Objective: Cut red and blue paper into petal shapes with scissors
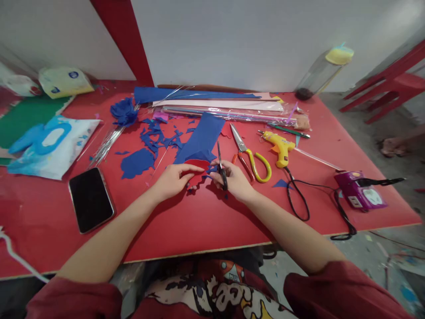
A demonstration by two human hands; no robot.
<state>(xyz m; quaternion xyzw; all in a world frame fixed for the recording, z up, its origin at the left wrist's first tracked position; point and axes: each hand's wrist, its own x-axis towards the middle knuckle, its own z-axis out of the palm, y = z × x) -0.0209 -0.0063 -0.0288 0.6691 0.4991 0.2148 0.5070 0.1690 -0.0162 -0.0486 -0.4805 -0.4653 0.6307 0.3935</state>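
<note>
My left hand pinches a red cut-out piece with a wavy edge, which looks like felt or paper. In my right hand is a small pair of black-handled scissors, its blades pointing away from me. Both hands are close together over the middle of the table. Just beyond them lies a long blue strip. A blue petal-shaped stack and several blue scraps are to the left of the strip.
Large scissors, a yellow glue gun with a black cord, and a purple power block are on the right. On the left are a phone, a wipes pack and a blue flower. Wrapped sticks lie near the wall.
</note>
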